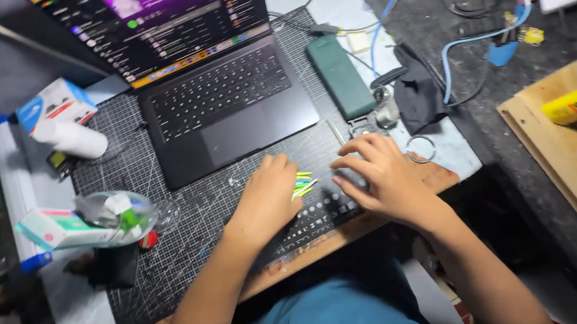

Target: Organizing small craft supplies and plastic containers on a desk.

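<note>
My left hand [267,196] rests knuckles-up on the dark grid cutting mat [174,256], its fingers curled over a small bunch of thin yellow, green and blue sticks [303,183]. My right hand [383,176] lies just to the right of it, fingers bent down onto the mat beside the stick tips; whether it pinches anything is hidden. Both hands sit in front of an open dark laptop [221,99].
A dark green slim case [340,75] lies right of the laptop, with black cloth [418,94], a metal ring [421,148] and blue cables [468,41] beyond. Small boxes, a white bottle [70,138] and a clear plastic bag [115,216] crowd the left. A wooden tray [554,146] holds a yellow tube.
</note>
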